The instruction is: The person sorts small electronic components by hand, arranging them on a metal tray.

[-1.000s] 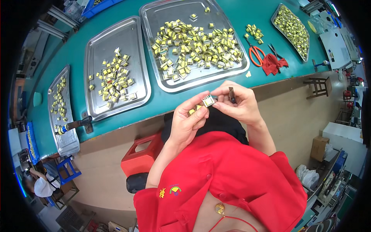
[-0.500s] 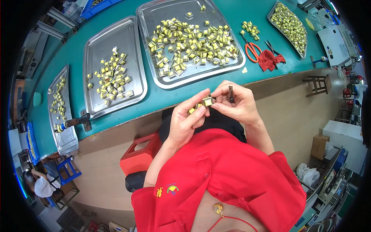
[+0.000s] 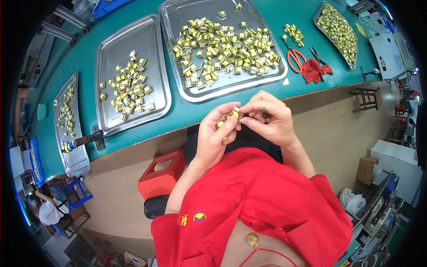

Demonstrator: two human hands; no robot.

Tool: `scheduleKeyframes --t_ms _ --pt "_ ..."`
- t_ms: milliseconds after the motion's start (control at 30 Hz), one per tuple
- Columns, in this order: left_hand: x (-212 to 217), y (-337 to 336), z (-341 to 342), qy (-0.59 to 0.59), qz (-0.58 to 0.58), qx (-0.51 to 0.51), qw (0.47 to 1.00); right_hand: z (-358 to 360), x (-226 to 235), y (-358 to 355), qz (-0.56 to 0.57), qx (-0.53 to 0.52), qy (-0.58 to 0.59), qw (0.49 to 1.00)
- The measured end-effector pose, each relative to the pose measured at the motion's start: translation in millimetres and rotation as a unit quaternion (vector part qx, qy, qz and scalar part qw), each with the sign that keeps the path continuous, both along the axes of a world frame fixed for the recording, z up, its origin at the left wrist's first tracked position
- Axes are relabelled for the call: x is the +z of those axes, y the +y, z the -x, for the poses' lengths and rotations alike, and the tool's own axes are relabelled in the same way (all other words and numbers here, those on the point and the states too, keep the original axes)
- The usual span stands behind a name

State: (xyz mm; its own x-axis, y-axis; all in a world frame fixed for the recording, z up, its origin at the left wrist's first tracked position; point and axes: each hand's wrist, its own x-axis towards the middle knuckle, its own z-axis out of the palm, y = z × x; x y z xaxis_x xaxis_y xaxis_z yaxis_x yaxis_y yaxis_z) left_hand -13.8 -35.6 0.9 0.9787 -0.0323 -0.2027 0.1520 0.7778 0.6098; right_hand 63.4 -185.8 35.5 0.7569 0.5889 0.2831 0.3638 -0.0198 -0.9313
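Note:
My left hand (image 3: 210, 140) is closed on several small yellow-wrapped transformers. One transformer (image 3: 235, 113) stands up at the fingertips, and another yellow one (image 3: 220, 124) shows between the fingers. Close against it on the right, my right hand (image 3: 276, 121) is bent, thumb and forefinger near the raised transformer. A small dark tool (image 3: 265, 114) is tucked in the right fingers; mostly hidden, its kind cannot be told. Beyond the hands, a large metal tray (image 3: 195, 95) holds many loose transformers (image 3: 222, 49), and a second metal tray (image 3: 165, 104) to its left holds a smaller heap.
On the green table (image 3: 293, 91) lie orange-handled scissors (image 3: 295, 61), a red cloth (image 3: 313, 71), dark-handled pliers (image 3: 316, 55) and a small transformer pile (image 3: 293, 34). A full tray (image 3: 336, 33) stands far right, a narrow tray (image 3: 75, 164) far left. A red stool (image 3: 162, 175) is beside me.
The transformer at my left fingertips has turned from facing up to standing on edge. My right hand has rotated slightly, so the dark tool shows less. The view has shifted a little.

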Motion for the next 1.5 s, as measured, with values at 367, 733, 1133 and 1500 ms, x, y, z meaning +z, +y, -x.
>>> scheduleKeyframes --t_ms 367,733,1133,1500 --pt "-6.1 3.6 -2.4 0.006 0.094 -0.023 0.995 -3.1 -5.0 -0.8 0.029 -0.007 0.019 0.999" --pt "-2.5 0.8 1.1 -0.001 -0.003 -0.014 1.000 3.1 -6.7 2.6 -0.016 -0.026 0.047 0.998" --pt "1.5 -1.8 -3.3 0.001 -0.005 -0.012 1.000 -1.2 -12.3 -7.3 -0.024 -0.033 0.072 0.997" --pt "-7.3 21.7 -4.0 0.051 0.173 0.068 0.981 -66.9 -24.9 10.8 0.340 -0.216 -0.254 0.879"
